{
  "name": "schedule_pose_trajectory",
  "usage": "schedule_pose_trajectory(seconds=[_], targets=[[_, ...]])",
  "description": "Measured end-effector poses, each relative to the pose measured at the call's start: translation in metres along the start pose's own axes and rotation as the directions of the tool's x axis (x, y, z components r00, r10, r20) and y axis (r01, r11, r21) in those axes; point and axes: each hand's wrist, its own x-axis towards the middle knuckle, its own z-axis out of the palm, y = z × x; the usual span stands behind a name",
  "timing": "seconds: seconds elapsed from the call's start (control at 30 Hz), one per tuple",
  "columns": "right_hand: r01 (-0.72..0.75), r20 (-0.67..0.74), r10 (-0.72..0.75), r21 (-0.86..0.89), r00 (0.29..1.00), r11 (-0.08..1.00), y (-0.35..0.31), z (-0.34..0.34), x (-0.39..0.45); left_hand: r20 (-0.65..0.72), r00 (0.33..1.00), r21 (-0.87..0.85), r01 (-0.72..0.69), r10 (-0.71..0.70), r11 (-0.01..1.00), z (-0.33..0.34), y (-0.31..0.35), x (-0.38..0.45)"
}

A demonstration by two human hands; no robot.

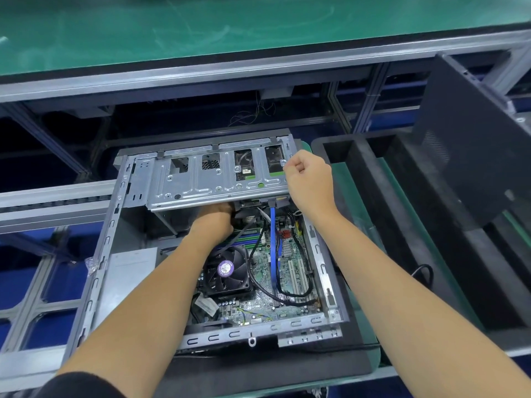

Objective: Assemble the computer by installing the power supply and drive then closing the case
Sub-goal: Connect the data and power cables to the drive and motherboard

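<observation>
An open computer case lies flat with its motherboard and a black CPU fan showing. A silver drive cage spans the far end. My left hand reaches under the cage's front edge, its fingers hidden there. My right hand is at the cage's right end with fingers curled, pinching the metal edge near a drive seen through the cage's cut-outs. A blue cable runs down from under the cage over the board. A grey power supply sits in the case's left part.
A dark case side panel leans upright at the right. Black foam trays stand beside the case on the right. A green-topped bench runs across the back. A small clear bag lies on the case's left rim.
</observation>
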Motion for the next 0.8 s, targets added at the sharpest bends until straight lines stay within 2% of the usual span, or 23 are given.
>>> schedule_pose_trajectory(seconds=[0.4, 0.53, 0.67, 0.8], targets=[[0.003, 0.002, -0.003, -0.013, 1.0, 1.0, 0.0013, 0.0008, 0.0011, -0.096, 0.993, -0.038, 0.068, -0.072, 0.997, 0.0074, 0.0021, -0.0025], [-0.005, 0.004, 0.005, -0.009, 1.0, 1.0, -0.0001, 0.0003, 0.001, -0.086, 0.988, -0.083, 0.119, -0.126, 0.989, 0.0084, 0.0013, -0.0023], [-0.012, 0.005, 0.012, -0.014, 1.0, 1.0, -0.002, -0.0003, -0.0009, -0.114, 0.99, -0.031, 0.085, -0.088, 0.996, 0.009, -0.0012, -0.0011], [-0.013, 0.002, 0.013, -0.029, 1.0, 1.0, -0.0048, -0.0008, -0.0025, -0.088, 0.989, -0.073, 0.112, -0.118, 0.991, 0.0062, -0.0053, 0.0007]])
